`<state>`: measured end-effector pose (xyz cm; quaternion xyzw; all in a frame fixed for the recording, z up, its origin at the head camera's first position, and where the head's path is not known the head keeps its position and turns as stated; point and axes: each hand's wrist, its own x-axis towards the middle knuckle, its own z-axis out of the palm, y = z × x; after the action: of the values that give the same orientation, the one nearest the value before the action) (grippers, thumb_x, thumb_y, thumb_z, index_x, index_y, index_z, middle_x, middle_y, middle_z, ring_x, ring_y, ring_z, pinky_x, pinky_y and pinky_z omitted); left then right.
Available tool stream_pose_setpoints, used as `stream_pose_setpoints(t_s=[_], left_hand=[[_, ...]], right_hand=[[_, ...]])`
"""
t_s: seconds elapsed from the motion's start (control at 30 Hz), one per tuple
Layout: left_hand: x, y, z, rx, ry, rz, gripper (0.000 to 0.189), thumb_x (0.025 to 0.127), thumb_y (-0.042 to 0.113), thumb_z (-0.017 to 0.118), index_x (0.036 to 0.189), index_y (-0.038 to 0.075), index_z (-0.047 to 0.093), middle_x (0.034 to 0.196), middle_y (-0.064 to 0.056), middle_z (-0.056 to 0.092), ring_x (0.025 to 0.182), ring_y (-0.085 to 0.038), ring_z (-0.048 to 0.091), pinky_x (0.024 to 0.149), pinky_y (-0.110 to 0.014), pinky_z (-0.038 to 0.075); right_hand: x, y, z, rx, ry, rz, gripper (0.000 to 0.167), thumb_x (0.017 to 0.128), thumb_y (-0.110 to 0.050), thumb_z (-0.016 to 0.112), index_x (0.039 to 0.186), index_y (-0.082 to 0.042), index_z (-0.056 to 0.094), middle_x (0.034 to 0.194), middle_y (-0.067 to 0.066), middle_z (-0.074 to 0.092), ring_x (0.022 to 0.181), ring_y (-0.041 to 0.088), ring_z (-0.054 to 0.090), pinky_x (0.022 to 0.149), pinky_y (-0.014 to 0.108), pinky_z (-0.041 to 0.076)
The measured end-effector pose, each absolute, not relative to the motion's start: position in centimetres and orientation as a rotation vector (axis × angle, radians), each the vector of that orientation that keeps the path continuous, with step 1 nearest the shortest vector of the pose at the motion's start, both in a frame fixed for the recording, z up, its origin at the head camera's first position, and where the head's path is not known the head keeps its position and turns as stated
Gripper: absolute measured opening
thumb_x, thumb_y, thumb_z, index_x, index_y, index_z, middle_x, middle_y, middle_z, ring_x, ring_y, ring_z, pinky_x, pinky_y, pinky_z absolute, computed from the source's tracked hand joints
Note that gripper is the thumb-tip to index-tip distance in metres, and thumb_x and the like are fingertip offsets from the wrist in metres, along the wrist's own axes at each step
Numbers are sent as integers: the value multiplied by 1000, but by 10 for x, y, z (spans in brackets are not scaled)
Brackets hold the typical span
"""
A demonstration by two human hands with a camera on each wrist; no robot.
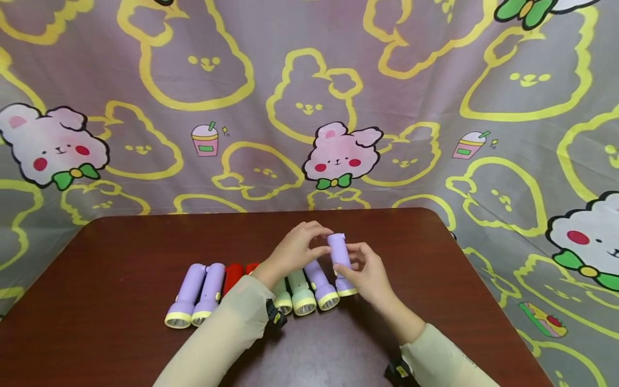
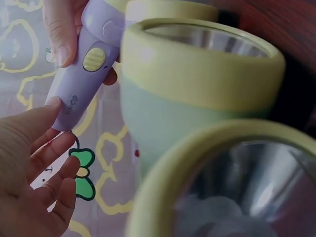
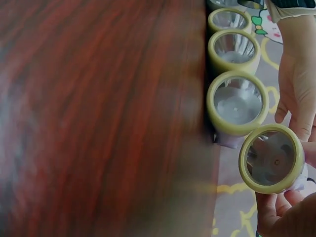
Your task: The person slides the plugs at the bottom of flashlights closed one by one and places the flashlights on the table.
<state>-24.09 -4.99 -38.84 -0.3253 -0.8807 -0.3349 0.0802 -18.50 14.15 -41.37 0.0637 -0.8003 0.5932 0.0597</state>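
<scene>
A purple flashlight with a pale yellow head ring is held at the right end of a row of flashlights, its tail tilted up and its lens facing the person. My right hand grips its body between thumb and fingers. At the tail end, my left hand pinches it with thumb and forefinger, the other fingers loosely bent. A yellow switch shows on the body in the left wrist view. Just left lies another purple flashlight, then a green flashlight.
Two purple flashlights lie at the row's left end, beside a red flashlight. My left forearm hides part of the row. The dark wooden table meets a patterned curtain behind and at the right.
</scene>
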Motion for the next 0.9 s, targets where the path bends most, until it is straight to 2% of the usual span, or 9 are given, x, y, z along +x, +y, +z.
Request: stream_pose_setpoints(t_s=[0.13, 0.33, 0.63, 0.9], left_hand=[[-246, -47, -390, -945, -2678, -984, 35, 89, 23, 75, 121, 10, 69, 107, -4, 68, 103, -20, 60, 90, -38, 50], [-255, -46, -393, -932, -2735, -1031, 33, 88, 21, 76, 118, 9, 71, 108, -5, 71, 103, -21, 63, 90, -38, 51], [-263, -44, -402, -872, -2909, -1083, 31, 89, 20, 76, 117, 9, 72, 116, -6, 72, 114, -24, 62, 98, -40, 50], [-264, -41, -406, -853, -2913, -1133, 30, 89, 15, 75, 117, 8, 72, 109, -7, 74, 109, -22, 66, 93, -38, 52]], right_hand=[[-191, 145, -416, 171, -2467, 1785, 41, 81, 2, 77, 117, 4, 58, 98, 26, 72, 69, 13, 62, 61, 22, 52], [-199, 148, -419, 203, -2535, 1796, 45, 81, 2, 76, 121, 7, 55, 98, 28, 71, 70, 14, 62, 62, 22, 51], [-200, 152, -423, 279, -2657, 1824, 53, 82, 2, 74, 128, 10, 49, 102, 29, 69, 74, 15, 63, 65, 25, 52], [-203, 151, -425, 208, -2699, 1780, 50, 81, 1, 75, 125, 11, 53, 97, 25, 70, 77, 16, 64, 66, 26, 53]])
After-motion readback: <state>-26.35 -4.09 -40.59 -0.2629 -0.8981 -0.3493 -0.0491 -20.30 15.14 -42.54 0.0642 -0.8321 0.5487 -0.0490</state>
